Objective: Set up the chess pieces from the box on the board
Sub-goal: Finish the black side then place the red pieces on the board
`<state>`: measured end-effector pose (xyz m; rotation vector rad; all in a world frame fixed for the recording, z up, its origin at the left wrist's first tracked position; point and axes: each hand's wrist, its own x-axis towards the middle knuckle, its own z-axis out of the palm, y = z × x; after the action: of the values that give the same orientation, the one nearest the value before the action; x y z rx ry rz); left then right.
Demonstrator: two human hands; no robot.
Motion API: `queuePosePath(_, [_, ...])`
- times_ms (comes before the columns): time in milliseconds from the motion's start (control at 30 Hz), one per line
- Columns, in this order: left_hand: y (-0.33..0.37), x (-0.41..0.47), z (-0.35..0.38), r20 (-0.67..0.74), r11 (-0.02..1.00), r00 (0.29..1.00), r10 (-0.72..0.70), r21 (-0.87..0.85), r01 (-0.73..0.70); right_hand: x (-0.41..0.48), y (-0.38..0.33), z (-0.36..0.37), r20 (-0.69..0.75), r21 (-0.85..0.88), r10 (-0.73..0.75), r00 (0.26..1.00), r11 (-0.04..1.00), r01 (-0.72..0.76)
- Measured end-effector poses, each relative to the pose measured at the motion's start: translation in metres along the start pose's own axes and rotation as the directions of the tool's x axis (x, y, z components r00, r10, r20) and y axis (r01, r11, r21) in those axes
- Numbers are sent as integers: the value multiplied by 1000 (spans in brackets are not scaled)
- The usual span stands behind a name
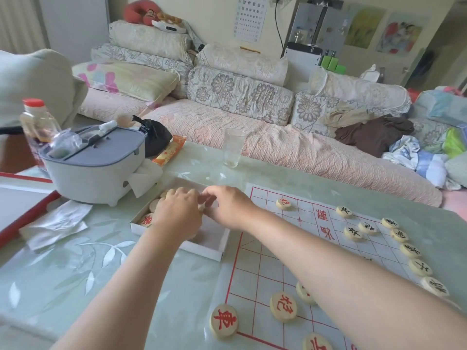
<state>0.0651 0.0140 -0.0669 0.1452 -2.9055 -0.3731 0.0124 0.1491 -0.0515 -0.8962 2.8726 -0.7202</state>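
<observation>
Across the pale green counter point(75, 261) a xiangqi board point(265, 269) is spread flat at the right, and the shallow white box point(202, 251) is set just beside its left edge, probably so that each carry is kept short. Both hands are lowered into the box. The left hand point(177, 213) is held palm down over the heaped pieces, its fingers point(177, 192) curled downward. The right hand point(227, 208) is brought in beside it from across the board, its fingers point(209, 195) bent toward the left hand. Whether a piece is pinched by either hand cannot be told, since the fingertips are hidden.

Black-lettered pieces point(410, 250) are ranged along the board's right edge, with others set a step inward, as the opening layout requires. Red-lettered pieces point(283, 306) are laid toward the opposite, near side, with a red chariot point(224, 320) at the corner. More unplaced pieces point(146, 219) are left in the box, so the setup is judged only partly done.
</observation>
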Motion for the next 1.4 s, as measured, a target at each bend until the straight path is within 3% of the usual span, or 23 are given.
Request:
queuePosePath(200, [-39,-16,-10,25,990,997,-79,116,76,4,-33,23,267,-103,-30,963,993,60])
queuePosePath(400, [-53,-22,-11,107,999,994,-19,41,15,-1,-37,20,374,-116,-35,927,990,85])
queuePosePath(600, [-41,-17,-10,50,999,998,-26,-19,27,-9,-26,18,255,-129,-16,967,990,51])
queuePosePath(733, [-31,-12,-13,1,973,996,-89,-211,88,-10,-24,10,73,54,-52,996,997,48])
queuePosePath(833, [-27,-11,-22,80,811,977,-198,-546,210,-3,-26,9,-24,152,-49,999,987,52])
queuePosePath(900, [-29,-12,-26,95,721,966,-240,-649,243,1,-28,11,-35,191,-52,998,980,58])
queuePosePath(1000, [-36,-14,-31,46,741,944,-327,-607,286,8,-29,20,2,199,-38,999,979,37])
queuePosePath(1133, [-43,-15,-32,-57,796,918,-391,-522,307,19,-25,38,124,-63,3,992,998,5])
queuePosePath(1400, [-43,-9,-21,13,778,914,-407,-520,354,16,-16,47,106,-217,-73,992,972,95])
